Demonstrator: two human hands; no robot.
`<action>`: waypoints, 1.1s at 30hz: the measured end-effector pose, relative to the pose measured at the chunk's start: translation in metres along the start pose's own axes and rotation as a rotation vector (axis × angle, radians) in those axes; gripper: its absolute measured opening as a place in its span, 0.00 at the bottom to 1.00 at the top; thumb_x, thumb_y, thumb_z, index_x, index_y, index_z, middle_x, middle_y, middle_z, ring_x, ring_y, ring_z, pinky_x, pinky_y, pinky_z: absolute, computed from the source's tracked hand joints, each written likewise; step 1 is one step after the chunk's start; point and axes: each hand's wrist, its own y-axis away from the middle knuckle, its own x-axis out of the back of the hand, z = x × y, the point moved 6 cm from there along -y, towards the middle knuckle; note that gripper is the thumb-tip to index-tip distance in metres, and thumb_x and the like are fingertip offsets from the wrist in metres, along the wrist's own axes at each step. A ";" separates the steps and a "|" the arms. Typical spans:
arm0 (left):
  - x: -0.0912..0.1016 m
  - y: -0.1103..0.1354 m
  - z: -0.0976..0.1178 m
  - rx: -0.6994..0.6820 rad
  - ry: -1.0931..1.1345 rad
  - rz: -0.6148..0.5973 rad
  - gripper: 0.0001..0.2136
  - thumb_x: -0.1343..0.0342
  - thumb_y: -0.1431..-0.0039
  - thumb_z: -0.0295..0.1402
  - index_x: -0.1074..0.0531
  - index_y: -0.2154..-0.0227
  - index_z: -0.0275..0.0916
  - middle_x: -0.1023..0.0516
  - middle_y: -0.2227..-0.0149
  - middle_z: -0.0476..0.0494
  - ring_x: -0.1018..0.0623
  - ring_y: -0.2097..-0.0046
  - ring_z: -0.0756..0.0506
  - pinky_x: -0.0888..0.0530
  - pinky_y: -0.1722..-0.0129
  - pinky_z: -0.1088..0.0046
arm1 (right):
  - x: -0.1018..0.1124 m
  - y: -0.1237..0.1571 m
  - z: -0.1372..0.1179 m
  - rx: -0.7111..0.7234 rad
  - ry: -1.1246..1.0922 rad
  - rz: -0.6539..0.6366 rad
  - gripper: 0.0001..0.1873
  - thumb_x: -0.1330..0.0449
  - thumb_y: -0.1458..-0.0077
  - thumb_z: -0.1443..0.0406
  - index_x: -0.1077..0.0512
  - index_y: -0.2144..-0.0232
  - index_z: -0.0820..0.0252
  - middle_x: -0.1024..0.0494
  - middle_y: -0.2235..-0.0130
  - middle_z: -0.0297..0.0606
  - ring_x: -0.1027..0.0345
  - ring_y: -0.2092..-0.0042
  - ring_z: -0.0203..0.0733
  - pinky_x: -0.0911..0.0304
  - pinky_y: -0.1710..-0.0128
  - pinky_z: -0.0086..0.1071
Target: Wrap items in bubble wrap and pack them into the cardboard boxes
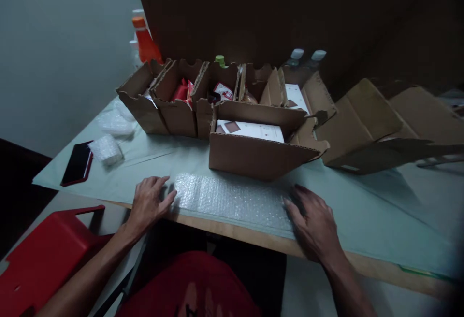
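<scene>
A long strip of bubble wrap [232, 198] lies flat along the front edge of the table. My left hand [149, 201] rests at its left end, thumb and fingers apart, with the fingertips close to the wrap. At the other end, my right hand [314, 218] touches the wrap's edge with its fingers spread. Neither hand grips anything. Just behind the strip stands an open cardboard box [253, 155] holding a white printed box [253, 131].
Several open cardboard bins [181, 116] with packets stand in a row behind. Bottles [147, 41] are at the back. A phone [77, 163] and folded bubble wrap [106, 150] lie at left. More cardboard boxes [362, 128] stand right. A red stool [54, 254] is below left.
</scene>
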 end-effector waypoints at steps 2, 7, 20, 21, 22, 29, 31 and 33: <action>-0.002 0.002 -0.001 0.046 -0.099 -0.043 0.15 0.42 0.40 0.43 0.25 0.55 0.41 0.24 0.62 0.40 0.26 0.58 0.37 0.29 0.54 0.55 | -0.012 -0.014 -0.008 0.025 0.002 -0.053 0.25 0.50 0.38 0.51 0.26 0.50 0.61 0.22 0.46 0.51 0.30 0.45 0.59 0.36 0.49 0.50; -0.017 0.004 0.019 0.059 -0.035 -0.078 0.04 0.42 0.43 0.35 0.26 0.68 0.41 0.24 0.63 0.42 0.26 0.58 0.38 0.31 0.57 0.59 | -0.019 -0.021 -0.019 0.032 -0.107 -0.114 0.18 0.48 0.43 0.52 0.25 0.69 0.56 0.18 0.57 0.46 0.25 0.55 0.55 0.34 0.54 0.47; 0.009 -0.096 -0.023 0.159 0.194 -0.070 0.16 0.46 0.43 0.31 0.27 0.51 0.39 0.18 0.64 0.45 0.21 0.68 0.45 0.28 0.65 0.72 | -0.041 0.082 -0.139 -0.285 -0.987 -0.597 0.34 0.42 0.41 0.59 0.40 0.34 0.55 0.24 0.61 0.37 0.28 0.66 0.38 0.30 0.63 0.32; 0.005 -0.110 -0.023 0.145 0.181 -0.086 0.18 0.46 0.44 0.30 0.28 0.49 0.38 0.18 0.65 0.45 0.21 0.67 0.45 0.28 0.64 0.72 | -0.050 0.088 -0.152 -0.284 -1.027 -0.606 0.34 0.42 0.42 0.60 0.40 0.34 0.54 0.24 0.60 0.37 0.29 0.66 0.38 0.30 0.63 0.32; 0.000 -0.123 -0.021 0.129 0.169 -0.103 0.20 0.45 0.45 0.28 0.28 0.48 0.38 0.18 0.66 0.45 0.21 0.66 0.44 0.28 0.64 0.71 | -0.057 0.091 -0.163 -0.280 -1.052 -0.604 0.34 0.42 0.42 0.61 0.39 0.34 0.53 0.24 0.60 0.38 0.29 0.66 0.38 0.31 0.63 0.32; -0.028 -0.152 -0.004 0.028 0.166 -0.119 0.29 0.42 0.45 0.28 0.36 0.39 0.35 0.25 0.47 0.33 0.26 0.44 0.35 0.30 0.44 0.57 | -0.066 0.087 -0.207 -0.169 -1.025 -0.763 0.16 0.41 0.43 0.62 0.20 0.55 0.56 0.19 0.62 0.39 0.30 0.64 0.41 0.35 0.62 0.32; -0.017 -0.123 -0.011 -0.024 0.209 -0.133 0.29 0.43 0.44 0.29 0.37 0.38 0.36 0.29 0.41 0.32 0.30 0.41 0.35 0.33 0.40 0.52 | -0.064 0.085 -0.209 -0.226 -1.074 -0.826 0.12 0.39 0.45 0.62 0.19 0.60 0.57 0.20 0.65 0.37 0.32 0.66 0.39 0.38 0.64 0.31; 0.002 -0.076 -0.013 -0.170 0.333 -0.228 0.26 0.47 0.43 0.26 0.35 0.40 0.40 0.29 0.40 0.35 0.30 0.39 0.37 0.33 0.38 0.52 | -0.063 0.083 -0.207 -0.338 -1.203 -0.860 0.12 0.37 0.46 0.60 0.19 0.60 0.57 0.23 0.69 0.34 0.36 0.70 0.36 0.41 0.68 0.29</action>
